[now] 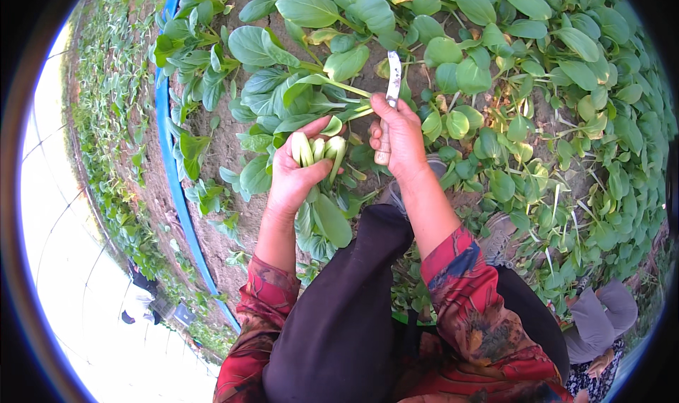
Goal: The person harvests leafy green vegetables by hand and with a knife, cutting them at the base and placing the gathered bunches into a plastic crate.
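Note:
My left hand (293, 173) is closed around a small bunch of bok choy (335, 151). Its pale stem bases point up between my fingers and thumb, and green leaves hang below. Just to the right, my right hand (402, 131) grips a knife (394, 74) by its light handle, the pale, dark-flecked blade pointing away from me. Between the thumb and the knife, the same hand pinches the thin, pale stems of a bok choy (362, 111), whose leaves spread out to the left beyond my left hand. How these leaves meet the soil is hidden.
Rows of leafy bok choy (474, 74) grow ahead and to the right. A blue hose (173, 148) runs along the soil on the left. My shoe (498, 235) stands among trimmed leaves. A person in grey trousers (598, 318) is at the lower right.

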Motion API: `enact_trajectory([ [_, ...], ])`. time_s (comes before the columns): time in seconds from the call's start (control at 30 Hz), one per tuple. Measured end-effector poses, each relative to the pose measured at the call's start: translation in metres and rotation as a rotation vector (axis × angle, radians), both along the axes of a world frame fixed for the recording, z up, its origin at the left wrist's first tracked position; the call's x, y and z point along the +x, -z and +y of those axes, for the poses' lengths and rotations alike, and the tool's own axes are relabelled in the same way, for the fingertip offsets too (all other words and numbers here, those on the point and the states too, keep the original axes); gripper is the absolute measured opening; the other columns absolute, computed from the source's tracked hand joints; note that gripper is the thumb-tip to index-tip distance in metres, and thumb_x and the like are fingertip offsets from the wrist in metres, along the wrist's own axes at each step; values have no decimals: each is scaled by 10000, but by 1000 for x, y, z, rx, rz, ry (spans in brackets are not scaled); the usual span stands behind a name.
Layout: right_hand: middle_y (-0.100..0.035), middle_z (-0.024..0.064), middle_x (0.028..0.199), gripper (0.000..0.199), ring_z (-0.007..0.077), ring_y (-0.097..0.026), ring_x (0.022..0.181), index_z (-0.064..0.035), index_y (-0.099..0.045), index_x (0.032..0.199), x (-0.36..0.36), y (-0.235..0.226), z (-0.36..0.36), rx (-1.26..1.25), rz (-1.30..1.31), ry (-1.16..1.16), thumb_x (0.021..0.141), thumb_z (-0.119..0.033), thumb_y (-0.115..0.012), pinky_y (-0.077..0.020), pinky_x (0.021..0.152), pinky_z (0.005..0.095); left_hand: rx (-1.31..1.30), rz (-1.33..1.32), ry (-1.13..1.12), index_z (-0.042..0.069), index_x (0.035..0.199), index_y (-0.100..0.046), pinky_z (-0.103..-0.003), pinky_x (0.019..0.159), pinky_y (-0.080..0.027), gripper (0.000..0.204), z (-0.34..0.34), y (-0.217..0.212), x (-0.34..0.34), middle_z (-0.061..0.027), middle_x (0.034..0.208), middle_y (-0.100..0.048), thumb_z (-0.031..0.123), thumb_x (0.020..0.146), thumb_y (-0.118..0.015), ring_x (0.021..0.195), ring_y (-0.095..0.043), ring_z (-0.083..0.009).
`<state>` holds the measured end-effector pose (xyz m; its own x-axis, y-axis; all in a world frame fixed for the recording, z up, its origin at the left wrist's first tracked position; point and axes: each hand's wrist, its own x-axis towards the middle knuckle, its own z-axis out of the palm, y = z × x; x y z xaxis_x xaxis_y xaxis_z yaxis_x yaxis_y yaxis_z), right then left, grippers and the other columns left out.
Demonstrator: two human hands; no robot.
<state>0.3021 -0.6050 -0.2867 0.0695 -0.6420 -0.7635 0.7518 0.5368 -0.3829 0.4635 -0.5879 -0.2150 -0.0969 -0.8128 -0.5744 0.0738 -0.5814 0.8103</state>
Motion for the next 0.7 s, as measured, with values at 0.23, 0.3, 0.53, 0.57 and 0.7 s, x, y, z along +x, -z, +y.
enact_trajectory([
  [0.23, -505, 7, 771, 185, 72, -469, 516, -96, -534, 959, -52, -11, 66, -104, -239, 368, 893, -242, -627, -358, 365, 206, -35, 421, 132, -63, 1366, -340, -306, 617, -549, 765, 9, -40, 7, -324, 1105, -579, -58, 636, -571, 674, -646, -247],
  [0.3, -503, 7, 750, 184, 71, -469, 515, -100, -535, 961, -71, -10, 83, -127, -397, 433, 899, -251, -618, -358, 366, 204, -124, 516, 57, -101, 1355, -322, -306, 583, -544, 787, 8, -45, 11, -344, 1067, -580, -10, 623, -595, 592, -626, -264],
  [0.53, -581, 35, 788, 338, 66, -489, 505, -45, -563, 1001, -111, -19, 103, -5, -309, 392, 898, -365, -603, -343, 354, 179, -171, 341, -101, -105, 1312, -382, -259, 561, -490, 740, 0, -39, -3, -278, 1047, -607, 94, 645, -631, 597, -580, -211],
  [0.57, -583, 35, 788, 336, 66, -495, 506, -50, -564, 991, -113, -21, 103, -21, -316, 340, 889, -367, -616, -344, 354, 178, -128, 284, -117, -104, 1301, -394, -261, 565, -494, 725, -1, -40, -9, -270, 1043, -608, 99, 647, -633, 604, -583, -213],
  [0.7, -548, 7, 676, 282, 73, -448, 414, -83, -543, 865, -117, -29, 102, -57, -96, 216, 841, -323, -689, -344, 335, 206, -30, 262, -54, -90, 1282, -418, -301, 696, -563, 606, -7, -32, -30, -245, 1048, -608, 26, 714, -594, 746, -642, -242],
])
